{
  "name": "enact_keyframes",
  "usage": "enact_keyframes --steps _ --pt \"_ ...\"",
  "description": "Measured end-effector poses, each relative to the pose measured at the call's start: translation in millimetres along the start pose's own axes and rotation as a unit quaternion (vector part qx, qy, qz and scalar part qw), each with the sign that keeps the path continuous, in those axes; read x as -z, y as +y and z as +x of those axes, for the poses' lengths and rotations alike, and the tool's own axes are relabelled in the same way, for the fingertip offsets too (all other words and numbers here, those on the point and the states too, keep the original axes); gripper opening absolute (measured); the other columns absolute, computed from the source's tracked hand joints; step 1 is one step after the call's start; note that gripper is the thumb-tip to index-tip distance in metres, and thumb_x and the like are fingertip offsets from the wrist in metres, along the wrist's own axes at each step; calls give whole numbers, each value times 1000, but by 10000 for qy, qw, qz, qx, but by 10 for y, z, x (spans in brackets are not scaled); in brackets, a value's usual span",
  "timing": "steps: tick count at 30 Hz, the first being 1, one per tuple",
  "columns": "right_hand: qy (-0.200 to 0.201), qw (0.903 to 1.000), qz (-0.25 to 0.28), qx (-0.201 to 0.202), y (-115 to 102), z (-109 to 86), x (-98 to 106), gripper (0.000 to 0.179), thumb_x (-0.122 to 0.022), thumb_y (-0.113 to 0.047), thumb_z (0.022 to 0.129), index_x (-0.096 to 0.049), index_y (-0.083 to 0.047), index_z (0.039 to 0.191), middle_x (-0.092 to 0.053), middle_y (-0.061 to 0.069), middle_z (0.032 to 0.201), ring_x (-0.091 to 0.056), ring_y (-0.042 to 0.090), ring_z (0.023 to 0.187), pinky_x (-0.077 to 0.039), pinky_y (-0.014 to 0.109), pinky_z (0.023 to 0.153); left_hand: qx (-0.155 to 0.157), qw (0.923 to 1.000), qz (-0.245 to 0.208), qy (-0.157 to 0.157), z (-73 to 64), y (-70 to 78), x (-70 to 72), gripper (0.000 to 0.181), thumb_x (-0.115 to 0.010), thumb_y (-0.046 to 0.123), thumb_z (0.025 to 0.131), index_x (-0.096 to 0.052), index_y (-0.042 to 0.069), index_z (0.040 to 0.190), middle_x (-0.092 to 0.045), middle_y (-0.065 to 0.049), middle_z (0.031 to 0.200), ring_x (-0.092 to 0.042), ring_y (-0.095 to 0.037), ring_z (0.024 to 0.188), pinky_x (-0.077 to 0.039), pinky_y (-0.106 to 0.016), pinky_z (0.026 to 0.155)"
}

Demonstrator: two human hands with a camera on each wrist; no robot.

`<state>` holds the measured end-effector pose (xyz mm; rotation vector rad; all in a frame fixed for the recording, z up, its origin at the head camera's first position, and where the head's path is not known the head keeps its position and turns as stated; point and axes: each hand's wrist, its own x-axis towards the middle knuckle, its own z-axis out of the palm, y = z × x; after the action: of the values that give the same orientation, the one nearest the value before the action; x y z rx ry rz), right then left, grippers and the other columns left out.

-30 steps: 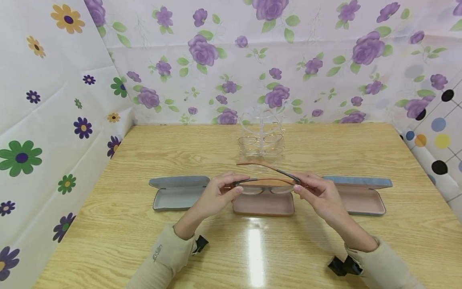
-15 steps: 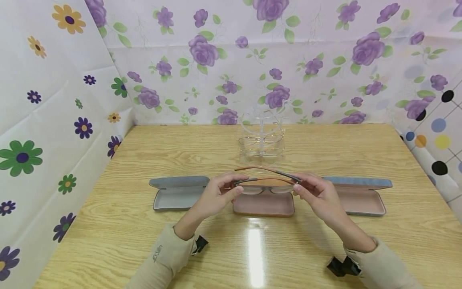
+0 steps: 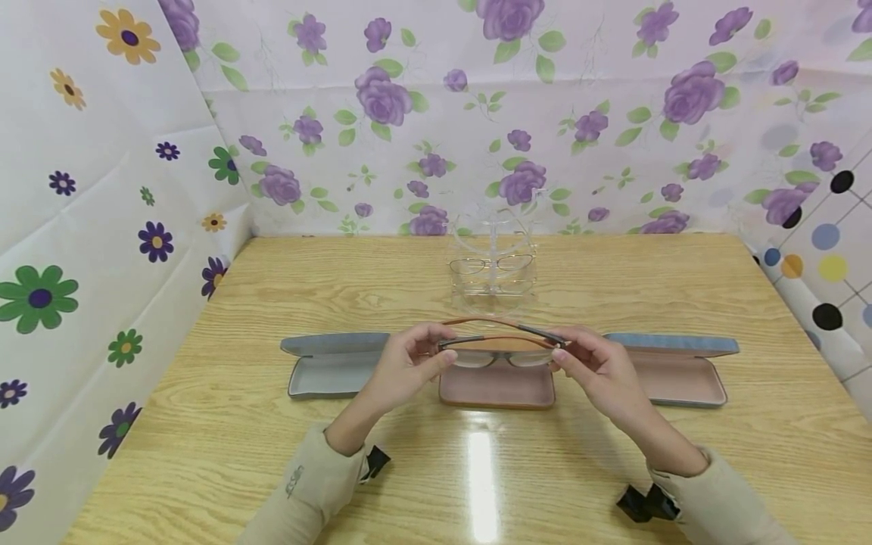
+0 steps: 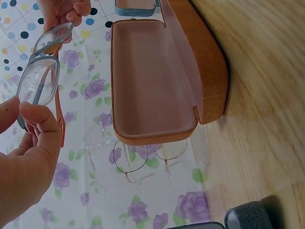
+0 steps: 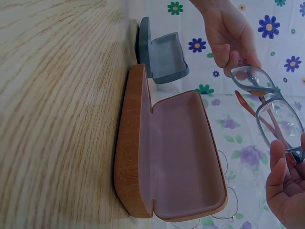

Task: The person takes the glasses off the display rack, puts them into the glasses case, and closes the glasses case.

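Two beige sleeves (image 3: 306,484) lie nearest you, rising from the bottom edge, each with a black wrist device (image 3: 375,462) at the cuff, over a glossy wood-grain table (image 3: 422,492) streaked by a bright reflection. Beyond the cuffs, your left hand (image 3: 409,363) pinches one end of a pair of eyeglasses (image 3: 500,356) between thumb and fingers, and your right hand (image 3: 602,371) pinches the other end likewise. You hold the glasses level and raised, apart from the brown case (image 3: 497,387) that sits behind and below them; their two arms, dark near the hinges and orange-brown toward the tips, slant across behind the lenses. That case has its lid up and a pink lining. To its left stands a grey-blue case (image 3: 334,375), lid up, partly covered by your left hand; to its right, a blue case (image 3: 688,378) with pink lining, also lid up. Farther back you have a clear display rack (image 3: 493,227) bearing thin-rimmed glasses (image 3: 470,265). Behind the table hangs a white cloth with purple roses (image 3: 470,136), flanked by a daisy-print cloth (image 3: 102,212) on your left and a dotted one (image 3: 827,235) on your right.
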<state>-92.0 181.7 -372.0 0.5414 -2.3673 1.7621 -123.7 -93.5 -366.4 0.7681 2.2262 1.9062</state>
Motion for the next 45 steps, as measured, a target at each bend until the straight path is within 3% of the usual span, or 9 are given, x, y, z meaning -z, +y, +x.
enact_keyframes --steps 8,16,20,23,27,34,45 --pt "6 10000 14 -65 -3 -8 -11 25 -54 -1 90 -58 3 115 -61 15 83 -61 11 71 -48 23 60 -17 9993 -1 370 7 -19 -1 18 -64 -1 83 -60 -8 99 -52 -6 75 -47 -10 65 -40 -19 52" --pt "-21 10000 -25 -52 0 -10 -11 24 -53 -1 90 -59 3 114 -59 17 84 -61 10 70 -47 23 58 -258 9953 594 714 2 -22 8 20 -69 4 80 -63 -4 97 -47 -8 71 -38 -9 57 -32 -18 48" --pt "-34 10000 9 -8 -2 -12 -10 24 -53 0 90 -59 3 113 -59 16 84 -61 10 70 -46 23 57 -209 9924 825 891 -11 150 -7 21 -71 2 77 -64 -5 96 -47 -11 73 -38 -10 57 -32 -20 48" --pt "-66 10000 -3 -3 -5 -12 -8 24 -53 0 91 -59 3 113 -61 12 82 -60 10 69 -46 23 57 -72 9905 992 952 -13 155 -1 24 -72 3 76 -64 -5 98 -52 -13 82 -43 -13 61 -38 -23 50" --pt "-104 9999 -41 12 -10 -13 -5 23 -53 -1 91 -59 2 112 -61 8 83 -60 10 69 -46 24 57 -19 9908 1003 912 -2 -10 29 28 -74 9 77 -65 -1 101 -58 -13 96 -51 -17 69 -47 -26 55" --pt "-73 9999 -44 119 -11 -17 -5 21 -53 1 90 -61 3 110 -59 3 90 -60 15 68 -45 24 56 87 9941 901 594 -12 -16 51 18 -71 13 80 -67 2 94 -62 -5 87 -55 -15 77 -50 -33 60" --pt "-36 9999 92 -70 6 -24 -25 23 -53 -2 91 -60 4 112 -62 5 83 -59 11 66 -45 25 53 -204 9972 624 345 -21 -53 72 18 -63 5 85 -64 -5 100 -63 -11 83 -57 -15 74 -47 -23 58"
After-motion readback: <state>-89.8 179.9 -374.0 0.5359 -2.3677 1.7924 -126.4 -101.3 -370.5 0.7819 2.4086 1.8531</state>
